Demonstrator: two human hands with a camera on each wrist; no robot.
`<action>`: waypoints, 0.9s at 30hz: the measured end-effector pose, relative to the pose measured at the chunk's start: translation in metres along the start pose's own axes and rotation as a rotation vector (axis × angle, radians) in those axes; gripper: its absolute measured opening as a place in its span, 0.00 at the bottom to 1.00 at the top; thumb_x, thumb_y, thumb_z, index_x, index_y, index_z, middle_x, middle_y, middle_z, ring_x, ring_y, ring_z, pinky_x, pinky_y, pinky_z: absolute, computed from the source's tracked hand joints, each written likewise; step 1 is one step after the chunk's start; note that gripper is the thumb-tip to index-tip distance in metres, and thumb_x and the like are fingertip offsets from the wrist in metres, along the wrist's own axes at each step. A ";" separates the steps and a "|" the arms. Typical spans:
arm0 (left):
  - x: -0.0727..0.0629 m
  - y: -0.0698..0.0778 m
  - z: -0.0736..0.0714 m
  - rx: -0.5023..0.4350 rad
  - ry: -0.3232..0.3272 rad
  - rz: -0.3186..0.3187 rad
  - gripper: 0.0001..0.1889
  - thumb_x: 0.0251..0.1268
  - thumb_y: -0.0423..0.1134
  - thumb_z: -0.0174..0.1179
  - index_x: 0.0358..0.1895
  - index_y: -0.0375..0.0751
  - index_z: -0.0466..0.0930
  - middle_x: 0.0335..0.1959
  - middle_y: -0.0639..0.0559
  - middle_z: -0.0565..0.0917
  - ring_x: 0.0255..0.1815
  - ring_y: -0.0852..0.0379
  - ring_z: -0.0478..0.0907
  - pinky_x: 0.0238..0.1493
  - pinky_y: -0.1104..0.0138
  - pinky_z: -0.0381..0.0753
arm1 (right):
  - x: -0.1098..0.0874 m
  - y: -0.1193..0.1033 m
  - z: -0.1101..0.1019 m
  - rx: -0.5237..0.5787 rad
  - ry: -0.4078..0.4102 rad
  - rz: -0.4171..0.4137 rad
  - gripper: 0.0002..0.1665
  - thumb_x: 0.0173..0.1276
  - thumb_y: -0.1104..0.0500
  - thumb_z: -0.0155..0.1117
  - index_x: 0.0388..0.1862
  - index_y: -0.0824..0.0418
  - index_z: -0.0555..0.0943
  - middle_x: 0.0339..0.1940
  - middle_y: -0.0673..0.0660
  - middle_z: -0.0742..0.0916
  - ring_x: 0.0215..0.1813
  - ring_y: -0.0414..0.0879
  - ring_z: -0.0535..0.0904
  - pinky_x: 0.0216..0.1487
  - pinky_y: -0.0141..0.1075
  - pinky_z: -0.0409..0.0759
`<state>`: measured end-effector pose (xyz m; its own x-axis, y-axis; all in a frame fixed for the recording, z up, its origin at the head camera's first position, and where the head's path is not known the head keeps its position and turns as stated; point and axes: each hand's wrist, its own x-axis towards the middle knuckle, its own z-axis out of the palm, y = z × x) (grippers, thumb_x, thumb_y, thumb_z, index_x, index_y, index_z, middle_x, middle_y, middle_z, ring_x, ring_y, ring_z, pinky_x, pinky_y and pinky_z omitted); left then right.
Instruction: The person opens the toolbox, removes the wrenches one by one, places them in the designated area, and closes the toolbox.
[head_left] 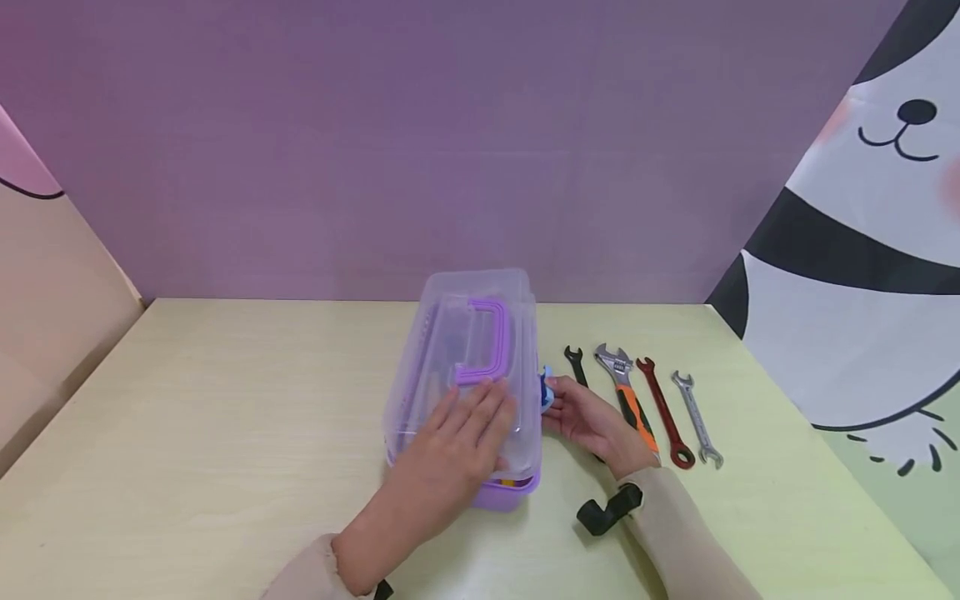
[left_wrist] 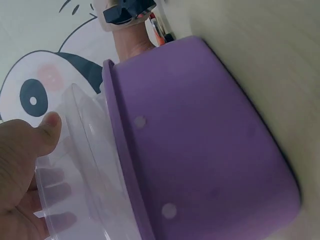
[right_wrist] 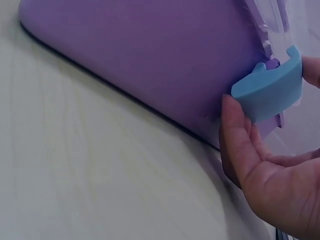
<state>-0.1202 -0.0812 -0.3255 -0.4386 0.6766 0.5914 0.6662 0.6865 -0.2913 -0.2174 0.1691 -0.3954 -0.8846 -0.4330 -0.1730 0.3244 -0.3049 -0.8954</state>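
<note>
A plastic box with a purple base (left_wrist: 200, 135) and a clear lid (head_left: 480, 283) stands on the table. A purple handle (head_left: 501, 337) lies folded on the lid. My left hand (head_left: 457, 442) rests on the near half of the lid, palm down, its fingers straight. At the box's right side my right hand (right_wrist: 272, 175) pinches a light blue latch (right_wrist: 270, 92), thumb at its upper end and fingers at its lower end. The latch stands tilted out from the box wall. Something yellow shows inside under the lid's near edge; the other contents are hidden.
Right of the box lie a black wrench (head_left: 574, 360), an adjustable wrench (head_left: 626, 387) with an orange and black grip, a red wrench (head_left: 666, 412) and a silver wrench (head_left: 697, 419). My right forearm is close to them. A purple wall (head_left: 337, 167) borders the table's (head_left: 225, 417) far edge.
</note>
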 end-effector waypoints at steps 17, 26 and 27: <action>-0.002 0.012 0.010 -0.013 -0.059 0.024 0.30 0.50 0.35 0.68 0.61 0.43 0.73 0.64 0.46 0.76 0.67 0.50 0.70 0.69 0.55 0.71 | 0.002 -0.008 0.006 -0.157 0.086 0.000 0.13 0.75 0.56 0.50 0.36 0.52 0.83 0.33 0.48 0.89 0.40 0.38 0.85 0.47 0.30 0.84; -0.006 0.014 0.015 -0.023 -0.021 0.024 0.29 0.50 0.36 0.68 0.60 0.44 0.75 0.63 0.46 0.76 0.67 0.50 0.71 0.69 0.55 0.70 | -0.002 -0.012 0.016 -0.286 0.196 0.004 0.17 0.73 0.54 0.56 0.46 0.69 0.78 0.30 0.47 0.87 0.36 0.36 0.84 0.45 0.27 0.84; -0.006 0.015 0.015 -0.021 -0.018 0.025 0.29 0.51 0.36 0.68 0.60 0.44 0.74 0.63 0.47 0.76 0.67 0.50 0.70 0.69 0.55 0.70 | -0.003 -0.012 0.017 -0.298 0.206 0.003 0.21 0.72 0.54 0.56 0.49 0.72 0.76 0.30 0.47 0.87 0.36 0.36 0.84 0.45 0.28 0.84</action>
<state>-0.1166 -0.0715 -0.3448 -0.4319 0.6983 0.5708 0.6898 0.6635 -0.2898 -0.2135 0.1600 -0.3771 -0.9426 -0.2443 -0.2277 0.2420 -0.0300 -0.9698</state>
